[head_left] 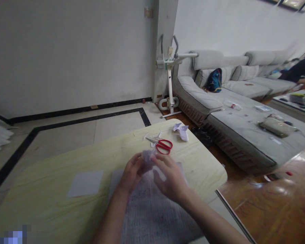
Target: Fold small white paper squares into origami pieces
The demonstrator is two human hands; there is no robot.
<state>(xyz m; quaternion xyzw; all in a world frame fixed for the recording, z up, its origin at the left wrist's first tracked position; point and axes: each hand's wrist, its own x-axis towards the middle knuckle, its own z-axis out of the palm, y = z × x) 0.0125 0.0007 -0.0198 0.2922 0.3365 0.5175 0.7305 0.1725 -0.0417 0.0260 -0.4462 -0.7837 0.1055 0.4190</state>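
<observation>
Both hands, left hand (132, 173) and right hand (171, 179), are pinching a small paper piece (148, 156) over the table (53, 169), just before the scissors (164, 145). Tugging unevenly is probably risking a tear.

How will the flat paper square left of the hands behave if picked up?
The paper square looks thin, so probably floppy and very light. It lies flush on the table, so lifting an edge likely needs a slide. A push may skate it.
</observation>
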